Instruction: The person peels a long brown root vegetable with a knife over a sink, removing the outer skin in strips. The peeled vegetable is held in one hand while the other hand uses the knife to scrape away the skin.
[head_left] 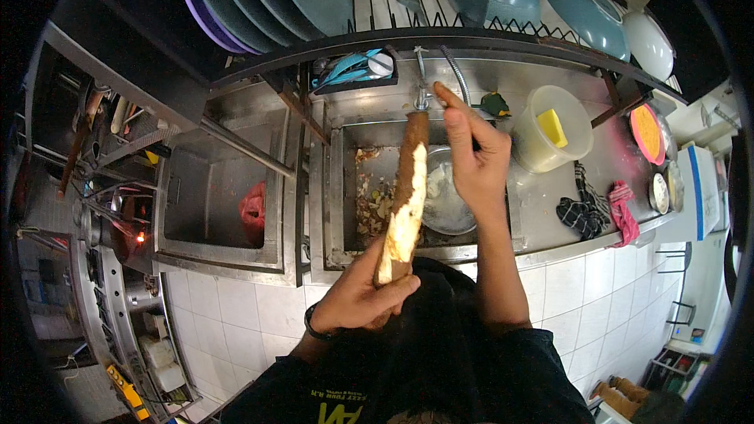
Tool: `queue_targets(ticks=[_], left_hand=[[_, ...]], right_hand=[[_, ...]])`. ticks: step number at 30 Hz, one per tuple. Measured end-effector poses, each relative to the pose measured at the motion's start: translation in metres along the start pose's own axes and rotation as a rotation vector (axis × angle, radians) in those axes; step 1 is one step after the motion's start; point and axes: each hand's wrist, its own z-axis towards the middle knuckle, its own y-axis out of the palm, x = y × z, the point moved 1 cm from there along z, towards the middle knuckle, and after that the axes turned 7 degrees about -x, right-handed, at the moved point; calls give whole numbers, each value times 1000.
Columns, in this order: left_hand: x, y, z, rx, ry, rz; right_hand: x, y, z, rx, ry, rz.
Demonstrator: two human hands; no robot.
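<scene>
My left hand (pixel 363 292) is wrapped around the lower end of a long, brown-skinned cassava root (pixel 410 196). A pale, ragged strip runs along the root where the skin is off. It slants up over the sink (pixel 338 188). My right hand (pixel 476 149) is by the tap (pixel 422 97), index finger and thumb stretched out and apart; whether the fingertip touches the tap I cannot tell. No object shows in that hand. Below, a metal bowl (pixel 449 224) in the sink holds water and whitish pieces, partly hidden by the root and right hand. Brown peelings (pixel 375 208) lie beside it.
A plate rack (pixel 487 38) with plates and bowls hangs over the sink. To the right stand a translucent bucket (pixel 542 141) with a yellow item and some cloths (pixel 583 210). A second sink (pixel 212 188) holds a red bag (pixel 253 208). A flame (pixel 140 236) burns far left.
</scene>
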Motion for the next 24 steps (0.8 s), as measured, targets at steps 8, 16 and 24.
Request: queue_targets(ticks=[8,16,24], left_hand=[[-1,-17,1,-4,96,-52],[1,-18,-1,-40,118,25],[1,-16,7,6,34,76]], right_hand=[[-29,-16,-12,-304,-15,-95],[-46,-17,-11,-374,-52,-350],[-28,7,-16,-145,-152,-487]])
